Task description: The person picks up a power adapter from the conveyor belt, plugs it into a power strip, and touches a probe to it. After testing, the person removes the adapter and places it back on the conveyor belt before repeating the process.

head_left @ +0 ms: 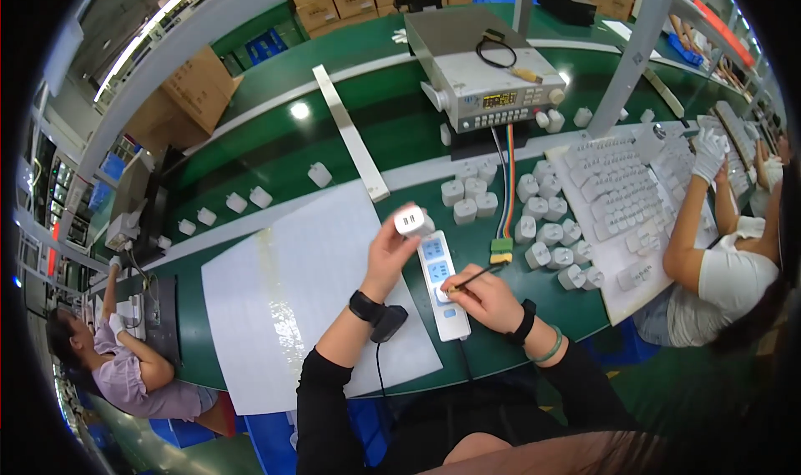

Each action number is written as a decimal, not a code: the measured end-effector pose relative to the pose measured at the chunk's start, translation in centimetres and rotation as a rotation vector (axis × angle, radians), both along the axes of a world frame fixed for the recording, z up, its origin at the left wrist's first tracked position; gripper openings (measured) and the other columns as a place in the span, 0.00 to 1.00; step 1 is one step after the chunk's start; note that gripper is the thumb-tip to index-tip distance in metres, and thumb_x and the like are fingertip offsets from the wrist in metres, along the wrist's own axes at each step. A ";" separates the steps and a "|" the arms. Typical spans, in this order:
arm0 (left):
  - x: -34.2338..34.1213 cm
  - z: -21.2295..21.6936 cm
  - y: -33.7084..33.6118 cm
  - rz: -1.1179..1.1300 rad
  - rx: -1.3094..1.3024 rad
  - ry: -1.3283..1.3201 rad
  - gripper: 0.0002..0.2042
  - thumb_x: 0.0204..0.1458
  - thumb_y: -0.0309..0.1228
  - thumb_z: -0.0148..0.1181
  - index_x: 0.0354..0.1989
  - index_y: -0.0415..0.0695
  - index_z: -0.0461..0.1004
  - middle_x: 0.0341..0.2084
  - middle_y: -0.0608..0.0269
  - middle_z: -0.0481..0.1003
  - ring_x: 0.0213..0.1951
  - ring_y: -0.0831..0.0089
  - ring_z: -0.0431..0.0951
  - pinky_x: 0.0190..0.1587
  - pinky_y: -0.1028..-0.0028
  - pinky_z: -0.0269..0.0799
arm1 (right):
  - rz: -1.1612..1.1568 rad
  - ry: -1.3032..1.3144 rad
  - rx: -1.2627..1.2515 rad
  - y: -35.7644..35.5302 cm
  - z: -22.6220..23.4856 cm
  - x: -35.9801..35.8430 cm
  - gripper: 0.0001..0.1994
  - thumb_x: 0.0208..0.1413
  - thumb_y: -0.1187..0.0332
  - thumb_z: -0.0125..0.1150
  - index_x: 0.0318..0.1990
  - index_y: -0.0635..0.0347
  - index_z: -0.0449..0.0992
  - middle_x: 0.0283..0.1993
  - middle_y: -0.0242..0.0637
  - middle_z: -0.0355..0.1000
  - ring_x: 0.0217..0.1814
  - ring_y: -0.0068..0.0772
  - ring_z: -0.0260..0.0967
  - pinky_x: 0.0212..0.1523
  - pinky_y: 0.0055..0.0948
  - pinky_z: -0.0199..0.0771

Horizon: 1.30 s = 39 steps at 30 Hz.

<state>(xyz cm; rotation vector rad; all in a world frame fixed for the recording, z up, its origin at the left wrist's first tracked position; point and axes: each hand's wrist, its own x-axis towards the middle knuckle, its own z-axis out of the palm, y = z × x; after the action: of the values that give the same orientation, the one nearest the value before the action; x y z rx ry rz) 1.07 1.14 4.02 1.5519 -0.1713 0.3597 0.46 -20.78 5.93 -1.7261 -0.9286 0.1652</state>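
Observation:
My left hand (387, 254) is closed around a white USB charger (410, 221), its two USB ports turned up toward me. It is raised beside the far end of a white power strip (455, 326) with blue sockets. Something whitish behind the charger is partly hidden. My right hand (492, 301) pinches the end of a black cable (477, 278) over the lower part of the strip; the plug's tip is too small to make out. The cable runs toward a green connector block (501, 246) joined to rainbow-coloured wires (506, 183). A black power adapter (389, 323) is next to my left wrist.
Several white chargers (539, 231) stand on the green bench right of the strip, others (260, 196) along its far left. A grey test instrument (492, 75) stands behind. White sheeting (250, 325) covers the left. A tray (613, 283) holds rows of chargers. Co-workers (150, 366) sit either side.

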 end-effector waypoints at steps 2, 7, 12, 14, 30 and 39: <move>2.9 3.5 0.4 0.008 -0.039 -0.090 0.22 0.52 0.29 0.56 0.58 0.44 0.65 0.48 0.59 0.70 0.51 0.67 0.69 0.52 0.71 0.66 | 0.046 0.067 -0.001 -0.8 -0.4 0.5 0.07 0.53 0.73 0.57 0.39 0.61 0.76 0.36 0.37 0.70 0.35 0.35 0.69 0.39 0.29 0.70; 14.0 6.6 4.8 0.133 0.982 0.024 0.24 0.45 0.28 0.58 0.55 0.46 0.68 0.42 0.52 0.71 0.43 0.56 0.71 0.48 0.67 0.68 | 0.097 0.101 -0.004 -1.8 -2.7 0.8 0.10 0.56 0.68 0.56 0.44 0.58 0.76 0.41 0.39 0.71 0.44 0.35 0.70 0.47 0.31 0.70; 17.5 -1.6 13.1 0.221 1.294 0.295 0.24 0.37 0.27 0.62 0.47 0.39 0.70 0.39 0.47 0.74 0.43 0.51 0.74 0.48 0.61 0.70 | 0.164 0.078 0.120 0.1 -3.7 -0.1 0.10 0.57 0.67 0.56 0.45 0.57 0.75 0.40 0.35 0.67 0.41 0.31 0.68 0.43 0.27 0.68; 18.5 -0.3 11.9 0.097 1.230 0.276 0.24 0.36 0.29 0.64 0.47 0.40 0.70 0.39 0.48 0.74 0.44 0.51 0.74 0.48 0.62 0.70 | 0.235 0.232 0.127 -0.5 -3.0 -0.1 0.10 0.59 0.67 0.54 0.46 0.56 0.74 0.39 0.34 0.64 0.36 0.28 0.66 0.38 0.25 0.66; 12.4 1.3 20.5 0.202 1.566 0.579 0.19 0.38 0.36 0.66 0.39 0.41 0.74 0.38 0.55 0.77 0.37 0.59 0.78 0.40 0.63 0.73 | 0.193 0.229 0.076 -1.1 -2.3 0.0 0.11 0.59 0.65 0.53 0.46 0.60 0.70 0.41 0.38 0.66 0.43 0.36 0.67 0.42 0.30 0.67; 0.4 5.6 11.4 0.171 0.149 0.197 0.23 0.49 0.26 0.59 0.55 0.42 0.62 0.49 0.60 0.72 0.47 0.69 0.74 0.41 0.72 0.74 | 0.138 0.056 0.123 0.0 -2.2 0.0 0.10 0.58 0.64 0.54 0.43 0.57 0.74 0.41 0.38 0.70 0.41 0.36 0.69 0.43 0.31 0.69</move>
<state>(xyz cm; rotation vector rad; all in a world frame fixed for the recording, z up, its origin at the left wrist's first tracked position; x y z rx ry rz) 1.52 12.57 9.62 1.7442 0.0910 0.3318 0.49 -20.76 3.71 -1.5377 -0.9969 0.2412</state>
